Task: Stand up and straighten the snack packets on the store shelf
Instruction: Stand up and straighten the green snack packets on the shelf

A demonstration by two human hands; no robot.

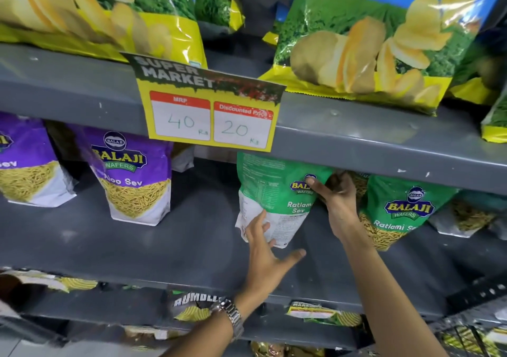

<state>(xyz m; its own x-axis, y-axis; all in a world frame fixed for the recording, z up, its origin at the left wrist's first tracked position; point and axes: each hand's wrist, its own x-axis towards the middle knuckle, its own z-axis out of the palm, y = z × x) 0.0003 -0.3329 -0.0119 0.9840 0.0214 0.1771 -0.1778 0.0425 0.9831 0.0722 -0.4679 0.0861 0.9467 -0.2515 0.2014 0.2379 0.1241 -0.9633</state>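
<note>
A green Ratlami Sev packet point(277, 192) stands on the middle grey shelf point(164, 247), turned partly sideways so its printed side panel faces me. My right hand point(338, 200) grips its upper right edge, thumb on the logo. My left hand point(267, 252), fingers spread, touches the packet's lower white corner; a metal watch sits on that wrist. A second green Ratlami Sev packet point(400, 211) stands just right of my right hand. Two purple Aloo Sev packets point(134, 175) point(24, 164) stand upright to the left.
Large yellow-and-green chip bags point(370, 41) point(96, 14) sit on the upper shelf, with a yellow price tag point(210, 110) hanging from its edge. More packets lie on the lower shelf point(192, 307). Another packet point(466, 214) leans at far right.
</note>
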